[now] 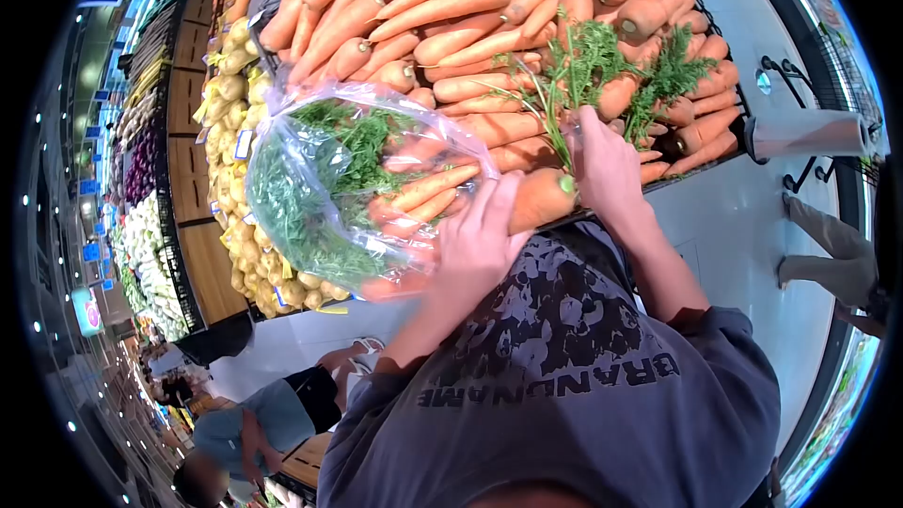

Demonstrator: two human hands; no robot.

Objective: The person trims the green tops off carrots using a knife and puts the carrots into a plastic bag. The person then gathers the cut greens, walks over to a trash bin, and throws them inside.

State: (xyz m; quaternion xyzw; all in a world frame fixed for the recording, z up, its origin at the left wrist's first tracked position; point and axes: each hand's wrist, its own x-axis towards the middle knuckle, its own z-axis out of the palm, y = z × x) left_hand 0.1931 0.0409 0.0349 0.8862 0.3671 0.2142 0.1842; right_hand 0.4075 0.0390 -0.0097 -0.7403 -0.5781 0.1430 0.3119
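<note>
Your left hand [478, 230] had its fingers curled over the edge of a clear, glossy plastic bag [357, 246], gripping it. Your right hand [602, 162] was closed at the fingertips around thin green stems with feathery leaves [588, 66], above the carrot heap. Between your hands was a thick, smooth orange carrot [541, 204] with a pale green crown; whether your left hand touched it, you could not tell.

The bag bulged at the near left of the heap, its film creased and shiny. Inside you saw feathery dark-green tops filling its left part and slim orange carrots [435, 190] toward your left hand. Beyond lay the heap of tapered, bare orange carrots [451, 0] in a black-edged display bin [741, 99], with yellowish round vegetables in netting [235, 183] to the left.
</note>
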